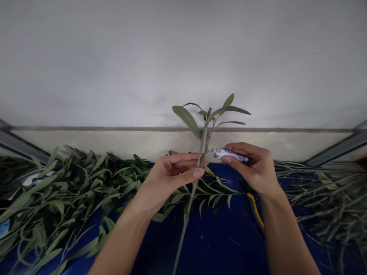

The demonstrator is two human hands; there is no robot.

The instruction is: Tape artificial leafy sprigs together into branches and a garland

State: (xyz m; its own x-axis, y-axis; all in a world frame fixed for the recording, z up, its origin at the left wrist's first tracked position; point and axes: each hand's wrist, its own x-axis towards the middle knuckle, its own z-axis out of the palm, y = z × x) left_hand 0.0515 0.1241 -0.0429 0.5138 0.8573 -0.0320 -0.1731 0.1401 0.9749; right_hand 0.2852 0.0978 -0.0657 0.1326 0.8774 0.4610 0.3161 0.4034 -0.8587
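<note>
My left hand (169, 173) is closed around a grey-green leafy branch (187, 212), thumb in front and fingers behind. The branch stands nearly upright, with several long leaves at its top and its lower stem running down towards me. Beside its main stem, a second thin stem (208, 141) runs close alongside within the same grip. A small white and blue glue tube (233, 154) lies between the thumb and fingers of my right hand (258, 166). Its tip points left at the stems, just by my left fingertips; whether it touches them I cannot tell.
Leafy branches (86, 187) are heaped across the left of the blue tabletop (197, 244). Bare stems (323, 198) pile up on the right. A yellow and black tool handle (254, 210) lies by my right forearm. Behind stands a pale wall (114, 68).
</note>
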